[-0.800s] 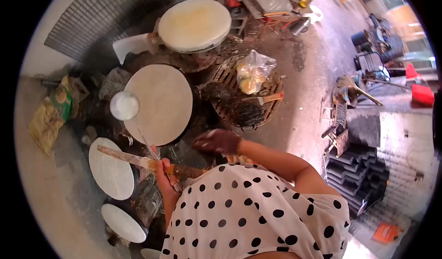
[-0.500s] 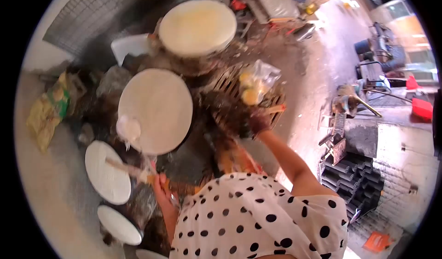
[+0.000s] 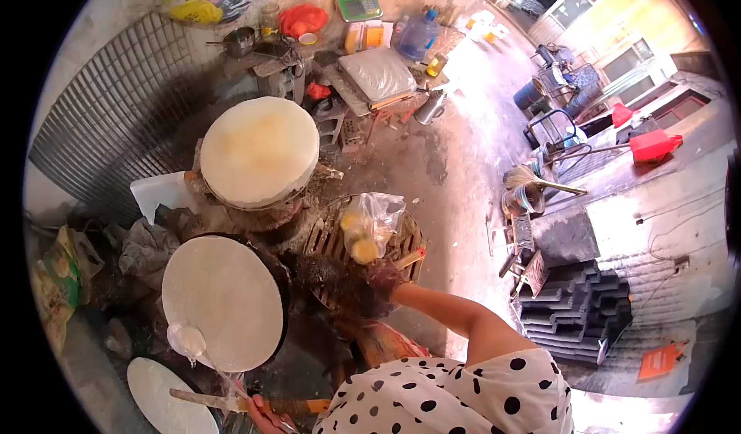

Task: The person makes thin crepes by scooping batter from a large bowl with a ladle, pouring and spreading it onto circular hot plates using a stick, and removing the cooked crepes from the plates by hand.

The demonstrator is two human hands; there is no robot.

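Note:
My left hand (image 3: pixel 266 417) is closed round the thin handle of a ladle (image 3: pixel 187 340). The ladle's white-coated bowl rests over the left edge of a round pale sheet (image 3: pixel 224 299) on a dark griddle. A flat wooden stick (image 3: pixel 204 401) runs past the same hand; I cannot tell if it is held too. My right hand (image 3: pixel 386 281), in a dark reddish glove, is curled over a round slatted grate (image 3: pixel 324 237), beside a dark blurred mass. A red-tipped wooden handle (image 3: pixel 411 258) shows just beyond it. Next to it lies a clear plastic bag (image 3: pixel 384 214) with yellow pieces.
A second round griddle (image 3: pixel 260 152) with a yellowish sheet stands farther off. White discs (image 3: pixel 166 391) lean at lower left. A grey-covered low table (image 3: pixel 378 75), a water jug (image 3: pixel 417 34) and a metal pitcher (image 3: pixel 430 108) stand beyond. Black ridged stacks (image 3: pixel 571 314) are at right.
The view has tilted up, bringing the far wall and shelf items into sight. The ladle has shifted toward the lower edge of the pale sheet. My right hand stays at the grate.

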